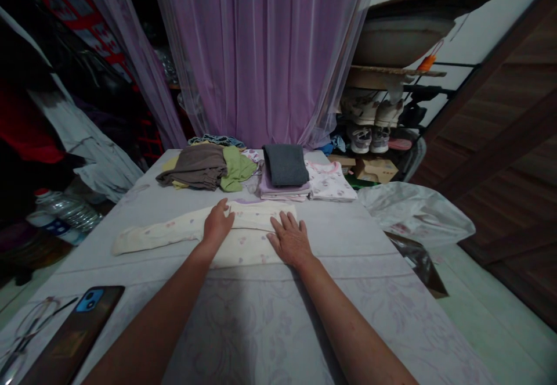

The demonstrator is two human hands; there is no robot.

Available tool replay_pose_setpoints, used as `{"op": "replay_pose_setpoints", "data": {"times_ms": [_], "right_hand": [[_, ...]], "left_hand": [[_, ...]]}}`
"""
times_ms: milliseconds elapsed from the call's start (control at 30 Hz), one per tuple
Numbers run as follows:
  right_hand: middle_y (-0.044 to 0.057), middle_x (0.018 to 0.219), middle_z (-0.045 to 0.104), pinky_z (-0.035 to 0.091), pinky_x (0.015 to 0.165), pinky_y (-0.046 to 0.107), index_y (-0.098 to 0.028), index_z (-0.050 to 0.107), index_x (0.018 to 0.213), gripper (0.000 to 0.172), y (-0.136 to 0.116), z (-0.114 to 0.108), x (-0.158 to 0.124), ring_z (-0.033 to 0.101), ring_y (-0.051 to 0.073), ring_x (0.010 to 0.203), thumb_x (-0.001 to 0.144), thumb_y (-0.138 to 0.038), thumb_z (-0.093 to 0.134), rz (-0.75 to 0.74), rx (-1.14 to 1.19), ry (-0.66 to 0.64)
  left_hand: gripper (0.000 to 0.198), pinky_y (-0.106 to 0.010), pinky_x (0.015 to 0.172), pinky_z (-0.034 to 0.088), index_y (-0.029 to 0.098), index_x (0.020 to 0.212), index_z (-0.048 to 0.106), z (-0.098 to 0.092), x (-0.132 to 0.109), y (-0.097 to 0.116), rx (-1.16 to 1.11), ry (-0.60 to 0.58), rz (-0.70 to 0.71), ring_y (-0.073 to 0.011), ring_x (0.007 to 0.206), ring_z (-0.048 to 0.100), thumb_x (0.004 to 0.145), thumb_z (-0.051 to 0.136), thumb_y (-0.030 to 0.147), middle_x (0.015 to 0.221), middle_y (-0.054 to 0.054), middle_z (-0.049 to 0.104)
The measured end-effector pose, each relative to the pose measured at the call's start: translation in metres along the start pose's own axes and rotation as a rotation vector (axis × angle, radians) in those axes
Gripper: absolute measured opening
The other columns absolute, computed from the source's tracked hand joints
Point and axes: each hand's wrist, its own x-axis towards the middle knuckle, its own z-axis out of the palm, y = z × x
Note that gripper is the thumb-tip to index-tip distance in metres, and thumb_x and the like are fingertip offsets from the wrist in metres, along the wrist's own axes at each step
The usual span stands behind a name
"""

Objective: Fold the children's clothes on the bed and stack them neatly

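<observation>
— From your head view, where's the cloth?
— You have a cream long-sleeved garment with a small lilac print (248, 240) folded on a pale grey flower-printed sheet (261, 327); its long narrow sleeve (156, 235) runs out to your left.

— And your grip?
— Your left hand (217, 225) and right hand (290, 238) are both open, palms down on the cloth, gripping nothing; that is good handling, since flat, spread fingers smooth the fold without bunching it.

— What lies ahead of you?
— You face a rumpled brown-and-green clothing pile (200, 167), a charcoal-grey folded cloth on a lilac stack (285, 165), and a folded white pink-trimmed garment (328, 182).

— Any containers?
— To your right, you have a crumpled white plastic bag (413, 213), its contents hidden; beyond it sits a tan cardboard box (376, 170), contents also hidden; a shelf above holds pale sneakers (361, 138). To your left, a clear plastic water bottle (65, 211) lies on its side; you cannot tell whether it holds any water.
</observation>
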Motion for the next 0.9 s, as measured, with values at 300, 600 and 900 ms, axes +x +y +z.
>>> {"op": "replay_pose_setpoints", "data": {"times_ms": [300, 600, 900], "right_hand": [[0.012, 0.159, 0.028, 0.012, 0.115, 0.059, -0.024, 0.038, 0.148, 0.056, -0.026, -0.010, 0.009, 0.020, 0.029, 0.146, 0.097, -0.048, 0.038, -0.057, -0.012, -0.010], [0.012, 0.160, 0.024, 0.013, 0.114, 0.061, -0.027, 0.037, 0.149, 0.057, -0.036, 0.007, 0.010, 0.018, 0.031, 0.147, 0.097, -0.052, 0.034, -0.112, -0.004, -0.126], [0.011, 0.159, 0.026, 0.011, 0.114, 0.058, -0.027, 0.039, 0.148, 0.056, -0.036, 0.008, 0.009, 0.018, 0.030, 0.147, 0.097, -0.051, 0.035, -0.109, -0.016, -0.111]], "left_hand": [[0.048, -0.056, 0.117, 0.021, 0.029, 0.140, 0.050, -0.001, -0.035, -0.029, 0.712, -0.185, 0.587, -0.0292, 0.142, 0.034, 0.095, 0.043, 0.043, 0.151, -0.005, 0.043], [0.041, -0.046, 0.115, 0.031, 0.023, 0.128, 0.060, -0.008, -0.031, -0.044, 0.525, -0.110, 0.595, -0.0241, 0.134, 0.046, 0.094, 0.041, 0.035, 0.141, -0.007, 0.056], [0.047, -0.043, 0.107, 0.039, 0.015, 0.125, 0.061, -0.114, -0.011, -0.097, 0.562, 0.259, 0.213, -0.0271, 0.125, 0.054, 0.093, 0.034, 0.037, 0.134, -0.013, 0.060]]}}
